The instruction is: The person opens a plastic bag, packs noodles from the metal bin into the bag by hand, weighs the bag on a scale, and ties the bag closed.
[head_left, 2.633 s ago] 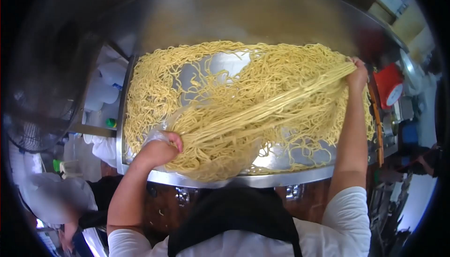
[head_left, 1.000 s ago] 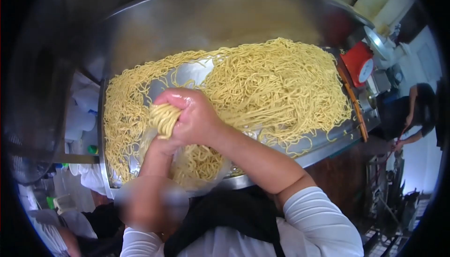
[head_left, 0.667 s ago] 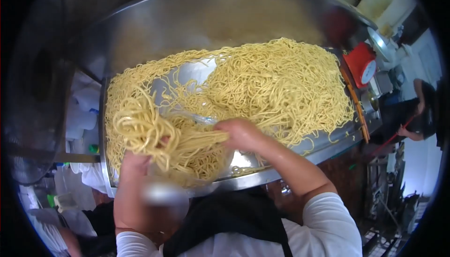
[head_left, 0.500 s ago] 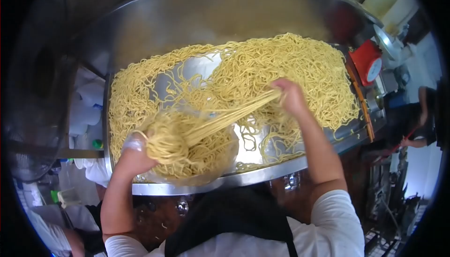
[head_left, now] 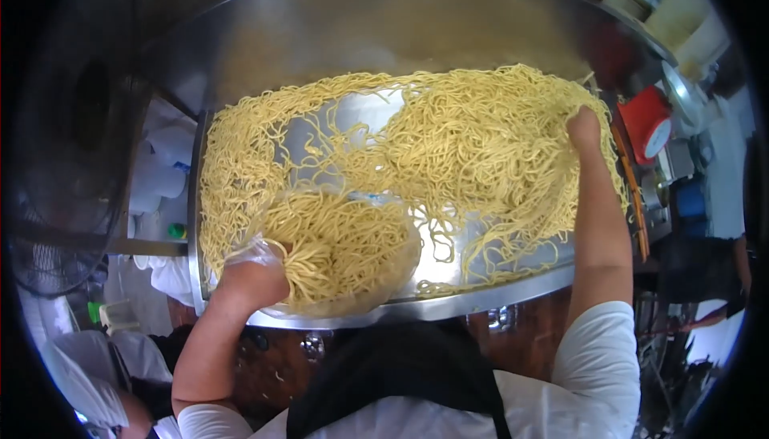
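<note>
My left hand (head_left: pixel 255 283) grips the gathered edge of a clear plastic bag (head_left: pixel 412 259) at the front left of a metal tray. Yellow noodles (head_left: pixel 344 235) fill the bag, with a bunch of strands bulging beside my fingers. Far to the right, my right hand (head_left: pixel 585 128) is closed at the edge of the large heap of loose noodles (head_left: pixel 481 134). Its fingers curl into the strands and are partly hidden by them.
The tray has a raised metal front rim (head_left: pixel 448 304). A red dial scale (head_left: pixel 645 122) and a long wooden stick (head_left: pixel 633 191) are along the right side. A fan (head_left: pixel 68 159) stands at left. Another person's sleeve (head_left: pixel 76 375) shows at lower left, another person (head_left: pixel 705 279) at right.
My right hand has moved right and away from me, from above the middle to the heap's right edge. The noodle strands stretched between my hands now lie in the bag.
</note>
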A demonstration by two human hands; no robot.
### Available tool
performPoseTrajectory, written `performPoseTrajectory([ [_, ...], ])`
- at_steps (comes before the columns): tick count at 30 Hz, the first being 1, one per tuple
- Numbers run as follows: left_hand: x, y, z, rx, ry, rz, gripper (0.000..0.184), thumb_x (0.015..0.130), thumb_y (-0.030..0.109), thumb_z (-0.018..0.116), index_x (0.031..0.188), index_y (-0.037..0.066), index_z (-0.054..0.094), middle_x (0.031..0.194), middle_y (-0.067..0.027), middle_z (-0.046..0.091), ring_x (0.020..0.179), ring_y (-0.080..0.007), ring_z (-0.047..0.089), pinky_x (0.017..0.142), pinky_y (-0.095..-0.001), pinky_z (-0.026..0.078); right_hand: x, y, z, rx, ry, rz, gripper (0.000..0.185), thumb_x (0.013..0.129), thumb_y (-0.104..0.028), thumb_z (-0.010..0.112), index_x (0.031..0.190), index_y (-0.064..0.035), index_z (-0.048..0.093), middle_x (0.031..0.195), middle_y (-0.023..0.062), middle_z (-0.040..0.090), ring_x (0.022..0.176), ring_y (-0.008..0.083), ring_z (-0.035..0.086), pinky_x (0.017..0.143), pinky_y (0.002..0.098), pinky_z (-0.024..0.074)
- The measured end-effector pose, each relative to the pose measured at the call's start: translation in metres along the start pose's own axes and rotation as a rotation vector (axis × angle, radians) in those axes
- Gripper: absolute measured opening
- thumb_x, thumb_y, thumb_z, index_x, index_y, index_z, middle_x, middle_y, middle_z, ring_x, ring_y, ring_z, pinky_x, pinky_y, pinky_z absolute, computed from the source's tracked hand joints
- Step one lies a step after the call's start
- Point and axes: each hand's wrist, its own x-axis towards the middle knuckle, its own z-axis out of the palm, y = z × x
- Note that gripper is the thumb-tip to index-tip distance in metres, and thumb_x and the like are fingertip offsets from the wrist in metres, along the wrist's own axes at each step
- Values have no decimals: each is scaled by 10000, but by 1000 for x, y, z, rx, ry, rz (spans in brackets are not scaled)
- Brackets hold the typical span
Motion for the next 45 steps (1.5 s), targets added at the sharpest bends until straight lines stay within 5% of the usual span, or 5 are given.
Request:
performPoseTrajectory([
  [8, -17, -13, -1, -87, 390, 282, 686, 667, 21, 677, 1327, 106, 509, 1321, -209, 517, 1258, -381, 463, 1059, -416, 380, -51, -160, -42, 33, -536, -378, 455, 775, -176, 741, 1213, -115, 635, 1250, 126, 613, 1153, 294, 577, 1011, 362, 437],
  [15, -53, -22, 2, -1251, 475, 120, 468, 755, -43, 591, 1222, -12, 600, 1312, -180, 560, 1247, -283, 509, 1076, -386, 351, -221, -376, -32, 594, -1092, -1347, 210, 794, -189, 653, 973, -94, 709, 890, 136, 698, 800, 284, 668, 731, 405, 512],
  [25, -45, -5, 7, -1235, 563, 165, 492, 781, -112, 365, 1181, -25, 637, 1233, -160, 628, 1194, -239, 565, 1064, -338, 364, -193, -369, 58, 603, -1634, -708, 760, 914, -658, 399, 1387, -68, 464, 1412, 172, 476, 1270, 298, 477, 1056, 394, 376],
  [35, -60, -9, -8, -520, 313, 360, 448, 789, -55, 416, 1183, -8, 624, 1016, -171, 688, 873, -284, 662, 792, -391, 523, -226, -240, -6, -254, -1096, -957, 391, 743, -350, 704, 1027, -84, 673, 932, 137, 703, 911, 305, 667, 953, 512, 394],
  [45, -48, 25, -37, -1653, 254, 414, 569, 879, 255, 576, 1283, -134, 481, 587, -10, 484, 451, -68, 382, 433, -205, 281, -236, -359, -110, 290, -896, -1341, 124, 761, -145, 617, 798, -72, 710, 802, 118, 697, 795, 332, 671, 784, 459, 479],
])
